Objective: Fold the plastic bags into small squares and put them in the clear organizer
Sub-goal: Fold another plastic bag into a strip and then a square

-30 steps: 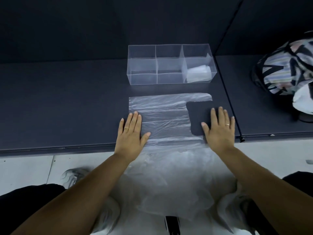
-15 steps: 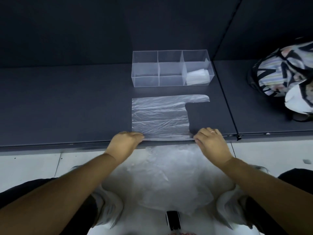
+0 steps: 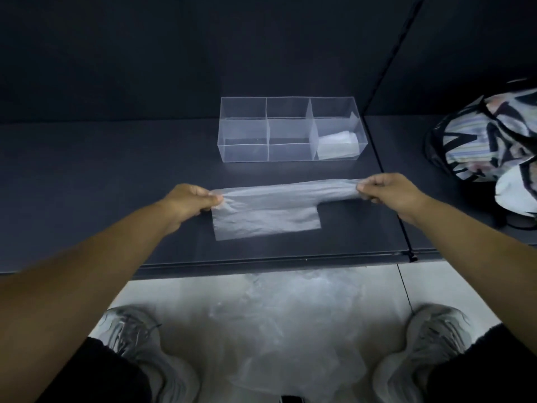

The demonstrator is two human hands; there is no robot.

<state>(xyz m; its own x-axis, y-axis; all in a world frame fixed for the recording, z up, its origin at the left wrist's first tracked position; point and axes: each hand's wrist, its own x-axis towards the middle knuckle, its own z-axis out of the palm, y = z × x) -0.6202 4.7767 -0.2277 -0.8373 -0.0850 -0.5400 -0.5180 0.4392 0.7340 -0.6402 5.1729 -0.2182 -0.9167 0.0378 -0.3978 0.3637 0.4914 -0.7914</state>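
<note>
The plastic bag stretches between both hands, midway between the near edge of the surface and the clear organizer. The left hand pinches its left end and the right hand its handle end. Half a second ago they gripped it at the surface's near edge; now that edge is folded away. The bag's long axis runs left-right, handle pointing right.

Single head view, looking forward and down (near), over dark table
</note>
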